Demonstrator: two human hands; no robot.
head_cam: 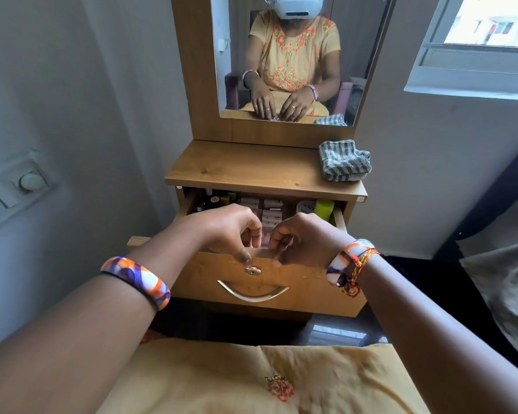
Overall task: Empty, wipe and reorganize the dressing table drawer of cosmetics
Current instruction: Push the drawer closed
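Soft daylight from window (488,22); edges warped.

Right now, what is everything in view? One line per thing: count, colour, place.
Drawer: one, wood, pulled open, holding cosmetics.
Pink boxes: several, drawer middle.
Small bottles: several, dark, drawer left.
Green container: one, drawer right.
Cloth: one, grey striped, tabletop right.
Mirror: one, wood-framed, above tabletop.
Window: one, upper right.
Left hand: fingers curled at drawer front edge.
Right hand: likewise.
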